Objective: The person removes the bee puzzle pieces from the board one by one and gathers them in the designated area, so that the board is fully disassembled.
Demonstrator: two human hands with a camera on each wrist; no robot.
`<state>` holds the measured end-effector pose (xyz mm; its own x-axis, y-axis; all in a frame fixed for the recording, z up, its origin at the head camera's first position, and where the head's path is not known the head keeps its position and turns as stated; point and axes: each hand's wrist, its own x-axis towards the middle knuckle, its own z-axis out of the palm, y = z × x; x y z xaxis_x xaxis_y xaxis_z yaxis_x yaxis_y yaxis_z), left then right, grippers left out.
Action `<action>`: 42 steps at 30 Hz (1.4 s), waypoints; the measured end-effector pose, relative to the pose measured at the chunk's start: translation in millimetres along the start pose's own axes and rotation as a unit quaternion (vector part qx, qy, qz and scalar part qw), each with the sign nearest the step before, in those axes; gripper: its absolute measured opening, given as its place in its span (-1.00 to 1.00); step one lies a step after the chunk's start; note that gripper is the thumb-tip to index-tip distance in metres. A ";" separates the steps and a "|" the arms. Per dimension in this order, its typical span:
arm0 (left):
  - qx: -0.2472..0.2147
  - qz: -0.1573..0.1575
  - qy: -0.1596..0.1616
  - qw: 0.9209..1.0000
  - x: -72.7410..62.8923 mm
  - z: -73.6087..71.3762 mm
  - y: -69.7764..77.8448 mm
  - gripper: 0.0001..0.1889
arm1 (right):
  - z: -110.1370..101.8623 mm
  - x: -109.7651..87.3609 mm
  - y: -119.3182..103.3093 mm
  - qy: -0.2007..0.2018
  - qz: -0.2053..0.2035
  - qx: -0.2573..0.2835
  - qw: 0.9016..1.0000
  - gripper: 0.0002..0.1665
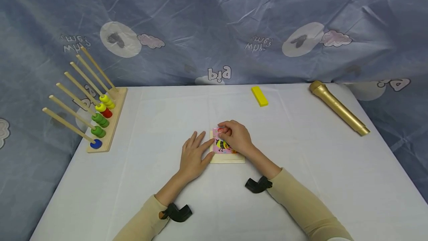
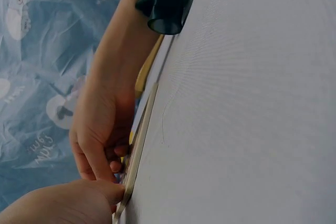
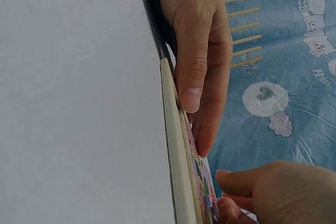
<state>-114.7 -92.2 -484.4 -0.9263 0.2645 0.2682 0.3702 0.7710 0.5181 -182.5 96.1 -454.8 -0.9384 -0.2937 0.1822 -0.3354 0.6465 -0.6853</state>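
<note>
Beneath the right hand (image 1: 238, 137) lies a bee picture (image 1: 221, 145).

Picture panel (image 1: 221, 145) on tray (image 1: 227, 159), middle of table (image 1: 214, 203). Left hand (image 1: 194, 159) at panel's left edge, right hand (image 1: 237, 137) over its right side. Bead rack (image 1: 115, 124) at table's left; block (image 1: 259, 96) behind tray, slightly right; microphone (image 1: 339, 108) farther right (near back corner). Curtain (image 1: 200, 21) behind table.

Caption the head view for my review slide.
Left hand and right hand at bee picture, between abacus and microphone.
</note>
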 end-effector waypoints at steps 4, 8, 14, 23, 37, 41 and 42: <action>0.003 0.008 0.012 1.000 -0.5 -0.5 0.5 -0.56 | 2.4 0.1 0.2 0.000 -0.002 -0.026 1.000 -0.66; 0.008 0.016 0.023 1.000 -0.4 -0.6 0.6 -0.57 | 3.2 -0.5 -1.7 0.000 -0.002 -0.049 0.999 -0.65; 0.011 0.017 0.025 0.999 -0.3 -0.5 0.3 -0.57 | 4.5 -0.1 -2.5 -0.003 0.002 -0.064 0.998 -0.65; 0.013 0.016 0.018 1.000 0.0 -1.1 0.8 -0.57 | 4.7 0.1 -2.8 -0.005 0.006 -0.063 0.998 -0.67; 0.011 0.006 0.003 1.000 0.7 -1.1 0.9 -0.57 | 3.2 -0.8 -3.6 0.007 -0.009 -0.043 0.999 -0.68; 0.007 0.004 0.001 1.000 0.9 -1.0 0.8 -0.57 | 2.0 -1.2 -4.3 0.008 -0.013 -0.034 0.999 -0.70; 0.007 0.005 0.001 1.000 1.0 -0.7 0.7 -0.57 | 1.7 -1.2 -4.4 0.009 -0.014 -0.030 0.999 -0.71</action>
<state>-115.3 -91.8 -483.2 -0.9226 0.2706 0.2749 0.3779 0.7768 0.5038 -179.8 92.4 -453.2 -0.9299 -0.2997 0.2131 -0.3649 0.6796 -0.6363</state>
